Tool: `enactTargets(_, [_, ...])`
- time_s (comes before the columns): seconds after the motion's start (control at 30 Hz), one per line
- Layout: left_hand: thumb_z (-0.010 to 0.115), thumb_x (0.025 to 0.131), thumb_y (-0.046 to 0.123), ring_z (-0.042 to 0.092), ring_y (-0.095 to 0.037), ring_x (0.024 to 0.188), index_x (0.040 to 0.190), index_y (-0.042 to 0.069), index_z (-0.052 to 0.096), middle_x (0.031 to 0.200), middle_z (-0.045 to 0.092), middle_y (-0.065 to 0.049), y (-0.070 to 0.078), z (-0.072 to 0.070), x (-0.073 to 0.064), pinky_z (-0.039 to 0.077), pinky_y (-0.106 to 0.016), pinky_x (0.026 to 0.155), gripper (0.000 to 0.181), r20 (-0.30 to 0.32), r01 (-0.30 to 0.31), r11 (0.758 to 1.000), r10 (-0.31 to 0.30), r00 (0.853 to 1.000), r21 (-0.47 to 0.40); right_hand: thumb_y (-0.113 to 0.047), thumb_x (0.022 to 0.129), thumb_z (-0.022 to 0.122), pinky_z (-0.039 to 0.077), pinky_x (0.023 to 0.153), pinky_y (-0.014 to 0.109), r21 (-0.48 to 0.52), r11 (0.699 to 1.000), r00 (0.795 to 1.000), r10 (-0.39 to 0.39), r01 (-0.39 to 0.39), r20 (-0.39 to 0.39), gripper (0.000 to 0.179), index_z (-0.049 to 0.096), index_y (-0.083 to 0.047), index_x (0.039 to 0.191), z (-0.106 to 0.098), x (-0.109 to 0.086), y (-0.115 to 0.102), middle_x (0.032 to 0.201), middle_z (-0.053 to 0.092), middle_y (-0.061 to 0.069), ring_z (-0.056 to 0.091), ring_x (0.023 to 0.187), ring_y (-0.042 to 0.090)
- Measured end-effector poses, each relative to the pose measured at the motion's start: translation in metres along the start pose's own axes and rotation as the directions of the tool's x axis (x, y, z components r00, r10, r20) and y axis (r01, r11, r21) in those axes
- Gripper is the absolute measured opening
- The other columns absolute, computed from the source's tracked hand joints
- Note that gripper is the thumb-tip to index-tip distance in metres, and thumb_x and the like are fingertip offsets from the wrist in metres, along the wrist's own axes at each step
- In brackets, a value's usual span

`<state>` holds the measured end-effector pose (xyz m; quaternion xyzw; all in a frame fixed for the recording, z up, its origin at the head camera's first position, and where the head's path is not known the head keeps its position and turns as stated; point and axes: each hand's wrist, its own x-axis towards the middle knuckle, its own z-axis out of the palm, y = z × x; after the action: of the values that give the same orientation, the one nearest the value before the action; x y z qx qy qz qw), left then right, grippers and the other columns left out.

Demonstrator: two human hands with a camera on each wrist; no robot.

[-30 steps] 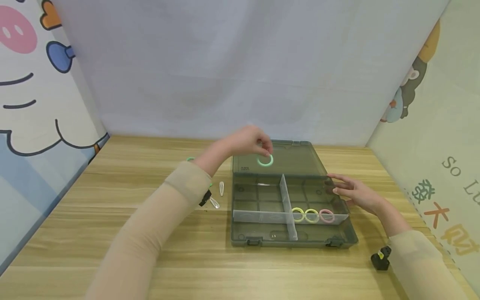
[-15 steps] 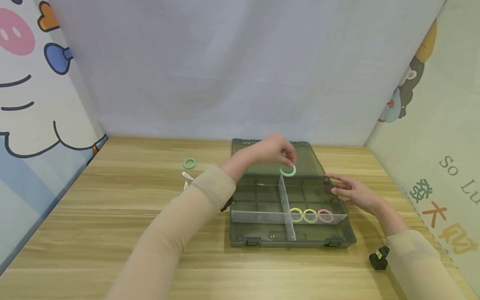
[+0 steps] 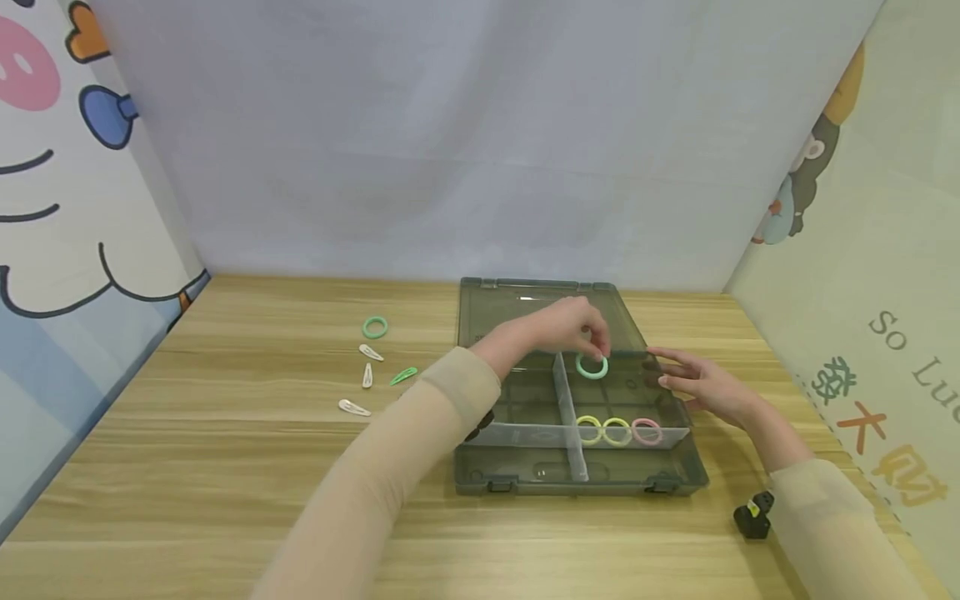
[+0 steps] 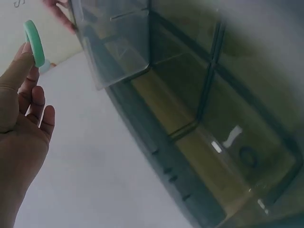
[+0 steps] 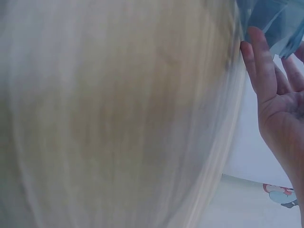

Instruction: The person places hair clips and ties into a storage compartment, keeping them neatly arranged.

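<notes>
My left hand (image 3: 573, 325) pinches a mint-green hair tie (image 3: 592, 372) between thumb and fingertip, above the back right compartment of a grey see-through divided box (image 3: 517, 479). In the left wrist view the hair tie (image 4: 34, 42) stands up from the fingertips. Two yellow hair ties (image 3: 617, 432) and a pink hair tie (image 3: 647, 432) lie side by side in that compartment, against the clear divider. My right hand (image 3: 712, 387) rests with extended fingers at the box's right edge; in the right wrist view its fingers (image 5: 262, 61) touch the box wall.
The box's open lid (image 3: 487, 308) lies back toward the white curtain. Left of the box are another green hair tie (image 3: 375, 327), three white hair clips (image 3: 367, 375) and a green hair clip (image 3: 403, 376). A black plug-like object (image 3: 753, 515) is by the right sleeve.
My left hand has carried the mint-green hair tie rightward and toward me, from over the lid to over the back right compartment. My right hand stays at the box's edge.
</notes>
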<state>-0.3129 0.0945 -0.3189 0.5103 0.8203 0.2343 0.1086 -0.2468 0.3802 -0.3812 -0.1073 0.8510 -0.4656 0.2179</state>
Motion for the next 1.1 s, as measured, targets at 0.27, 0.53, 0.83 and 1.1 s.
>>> enactTargets(0.27, [0.07,0.084,0.024,0.057,-0.004,0.087,0.09,0.018,0.072,0.092,0.067,0.007,-0.001,0.019,0.006,0.043,-0.017,0.08,0.009,0.06,-0.023,0.998,0.019,0.998,0.062,-0.032,0.099,0.049,0.037,0.093,0.066,0.002,1.0,1.0,0.004,-0.004,0.001,0.064,0.018,-0.014,0.151,0.0,0.0,-0.002,0.153,0.013,0.028,0.019,0.136,0.05])
enactTargets(0.53, [0.071,0.082,0.031,0.054,-0.003,0.092,0.089,0.024,0.072,0.094,0.065,0.013,-0.003,0.038,0.008,0.039,-0.024,0.089,0.01,0.078,0.006,0.975,-0.024,0.997,0.22,-0.033,0.098,0.05,0.038,0.094,0.064,0.007,1.0,1.0,0.003,-0.003,0.001,0.065,0.018,-0.014,0.151,0.0,-0.001,-0.001,0.152,0.013,0.029,0.018,0.136,0.051])
enactTargets(0.83, [0.071,0.078,0.038,0.047,-0.006,0.093,0.09,0.03,0.073,0.094,0.062,0.015,-0.01,0.052,0.007,0.034,-0.027,0.083,0.014,0.049,0.045,0.95,-0.063,0.997,0.31,-0.034,0.098,0.05,0.037,0.094,0.065,0.002,1.0,1.0,0.002,-0.002,-0.003,0.065,0.018,-0.015,0.151,0.0,-0.001,0.001,0.152,0.014,0.029,0.019,0.136,0.05])
enactTargets(1.1, [0.073,0.076,0.037,0.047,-0.007,0.091,0.087,0.029,0.074,0.091,0.063,0.015,-0.009,0.054,0.008,0.033,-0.027,0.082,0.014,0.066,0.044,0.951,-0.067,0.996,0.306,-0.033,0.098,0.05,0.038,0.093,0.065,-0.001,1.0,1.0,-0.008,0.008,-0.006,0.064,0.019,-0.014,0.151,0.0,-0.001,0.001,0.153,0.014,0.027,0.021,0.136,0.049])
